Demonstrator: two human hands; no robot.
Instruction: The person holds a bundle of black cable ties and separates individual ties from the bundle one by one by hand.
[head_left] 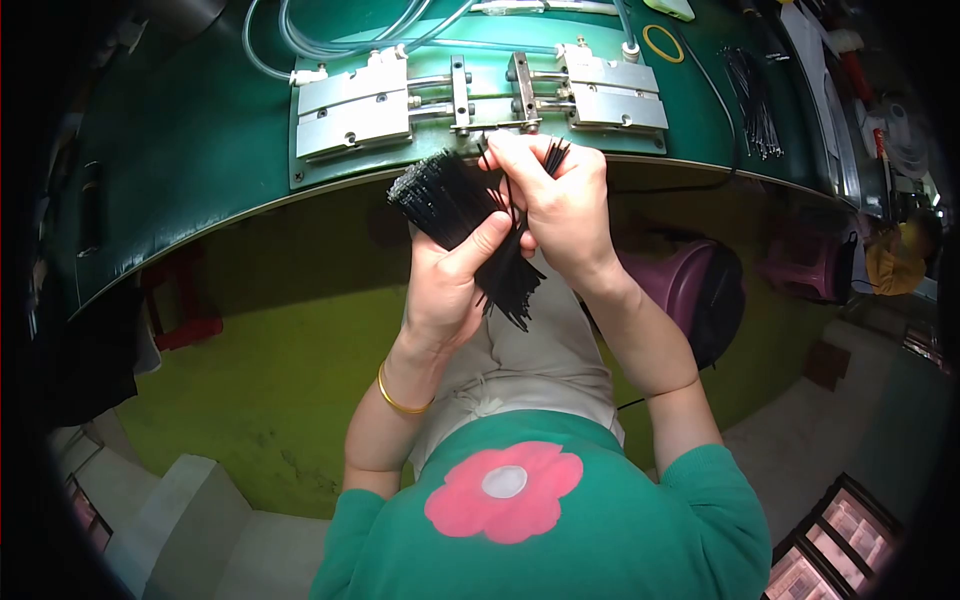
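Note:
A thick bundle of thin black wires (450,205) lies in my left hand (445,285), whose thumb presses across it. My right hand (560,205) is beside the bundle, its thumb and index finger pinched together near the table edge, with a few black wires between its fingers. Just beyond the fingertips is a metal fixture: a left silver block (355,110) and a right silver block (615,92), with rods and two upright dark jaws (522,88) between them.
The green table (200,180) carries clear air hoses (300,35), a yellow ring (663,43) and another bunch of black wires (755,105) at the right. Below the edge are a purple stool (670,280) and a red object (190,325). Part of another person (905,255) shows at far right.

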